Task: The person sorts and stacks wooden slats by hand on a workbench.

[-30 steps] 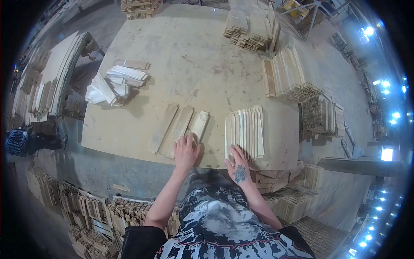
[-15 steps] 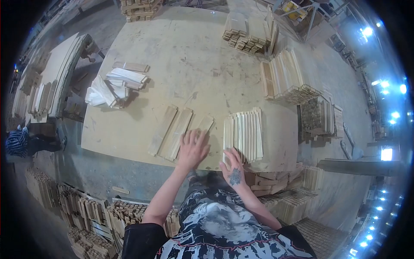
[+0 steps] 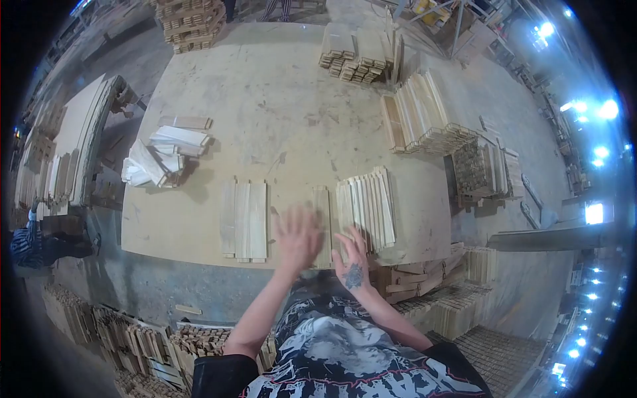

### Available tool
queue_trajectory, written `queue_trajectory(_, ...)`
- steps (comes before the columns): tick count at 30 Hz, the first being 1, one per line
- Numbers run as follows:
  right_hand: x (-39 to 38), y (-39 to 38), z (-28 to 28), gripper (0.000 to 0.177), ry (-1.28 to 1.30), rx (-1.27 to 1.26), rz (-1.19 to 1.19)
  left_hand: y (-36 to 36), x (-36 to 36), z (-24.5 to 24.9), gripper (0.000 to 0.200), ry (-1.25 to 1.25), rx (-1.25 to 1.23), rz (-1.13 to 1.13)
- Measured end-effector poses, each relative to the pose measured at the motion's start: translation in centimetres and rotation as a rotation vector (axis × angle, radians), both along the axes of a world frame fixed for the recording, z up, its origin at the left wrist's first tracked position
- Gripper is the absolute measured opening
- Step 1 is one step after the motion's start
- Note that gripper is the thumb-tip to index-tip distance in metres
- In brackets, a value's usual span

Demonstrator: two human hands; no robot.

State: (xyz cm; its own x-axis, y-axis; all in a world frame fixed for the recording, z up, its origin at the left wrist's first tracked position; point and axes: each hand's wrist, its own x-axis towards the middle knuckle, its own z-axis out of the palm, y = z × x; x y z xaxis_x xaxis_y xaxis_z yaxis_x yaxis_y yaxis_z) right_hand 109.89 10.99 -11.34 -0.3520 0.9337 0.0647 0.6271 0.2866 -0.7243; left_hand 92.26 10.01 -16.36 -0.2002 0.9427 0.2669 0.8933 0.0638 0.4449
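My left hand (image 3: 297, 237) is spread flat, fingers apart and blurred, at the near edge of the work table (image 3: 279, 99). Just beyond its fingers lies a single pale wooden slat (image 3: 322, 211). Left of it, a small row of flat slats (image 3: 244, 220) lies side by side. My right hand (image 3: 350, 259), tattooed on its back, rests with fingers on the near end of a packed row of upright slats (image 3: 365, 207). Neither hand grips anything.
A loose heap of white slats (image 3: 162, 154) sits at the table's left. More stacked slats (image 3: 419, 114) and bundles (image 3: 350, 52) line the far right. Stacks of wood (image 3: 152, 345) fill the floor below the table edge.
The flat slats on the left now lie straight and parallel instead of slanted. My left hand lifted off them and moved right, near the single slat. The camera view shifted slightly.
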Motion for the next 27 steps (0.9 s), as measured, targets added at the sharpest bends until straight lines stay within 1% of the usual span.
queue_trajectory(1,0.4,0.3,-0.2,0.044,-0.023,0.005,-0.026,0.5,1.7,-0.1,0.059,0.006,-0.013,-0.093)
queue_trajectory(2,0.8,0.4,-0.8,0.048,-0.033,-0.055,-0.043,0.8,2.6,-0.4,0.058,0.013,-0.027,-0.187)
queue_trajectory(5,1.4,0.7,-1.3,0.05,-0.112,-0.032,-0.009,0.7,3.5,-2.4,0.055,0.051,-0.102,-0.216)
queue_trajectory(6,1.2,0.7,-1.2,0.05,-0.081,-0.049,-0.015,0.6,3.0,-2.3,0.051,0.073,-0.08,-0.204)
queue_trajectory(9,1.0,0.7,-2.2,0.05,-0.019,-0.039,-0.047,-0.7,-0.1,-1.6,0.049,0.071,-0.123,-0.087)
queue_trajectory(10,0.9,0.8,-2.3,0.05,-0.035,-0.001,-0.042,-1.2,-1.2,-1.6,0.048,0.093,-0.125,0.0)
queue_trajectory(11,1.0,0.9,-2.5,0.052,-0.034,-0.014,-0.056,-1.8,-2.2,-1.8,0.047,0.117,-0.127,0.091)
queue_trajectory(13,0.6,1.0,-2.6,0.055,-0.025,-0.042,-0.062,-2.7,-4.0,-2.2,0.046,0.193,-0.065,0.15)
queue_trajectory(14,0.4,1.0,-2.4,0.052,-0.014,-0.027,-0.046,-2.8,-4.4,-2.5,0.046,0.23,-0.033,0.189)
queue_trajectory(16,-0.4,0.6,-0.8,0.047,0.004,0.0,-0.013,-2.3,-3.8,-2.4,0.047,0.164,-0.026,0.13)
queue_trajectory(17,-0.7,0.1,0.0,0.046,0.009,0.023,0.053,-2.0,-3.1,-2.4,0.048,0.126,-0.023,0.102)
queue_trajectory(19,-1.2,-0.8,1.2,0.042,0.017,0.067,0.189,-0.8,-1.4,-0.7,0.051,0.073,-0.015,0.049)
queue_trajectory(20,-0.8,-0.7,1.4,0.039,0.036,0.028,0.188,-0.1,-0.4,0.3,0.052,0.046,-0.009,0.025)
queue_trajectory(23,0.9,0.4,0.2,0.038,0.019,0.079,0.01,1.5,2.9,1.9,0.057,-0.017,-0.006,-0.126)
queue_trajectory(24,1.4,0.7,-0.1,0.041,0.038,0.057,-0.018,1.6,3.4,1.1,0.058,0.008,-0.016,-0.168)
queue_trajectory(26,1.8,1.2,-0.4,0.045,-0.007,0.048,-0.014,1.7,4.2,-1.1,0.06,0.059,-0.039,-0.261)
queue_trajectory(27,1.9,1.5,-0.5,0.047,-0.027,0.045,-0.015,1.5,4.1,-1.2,0.059,0.076,-0.074,-0.235)
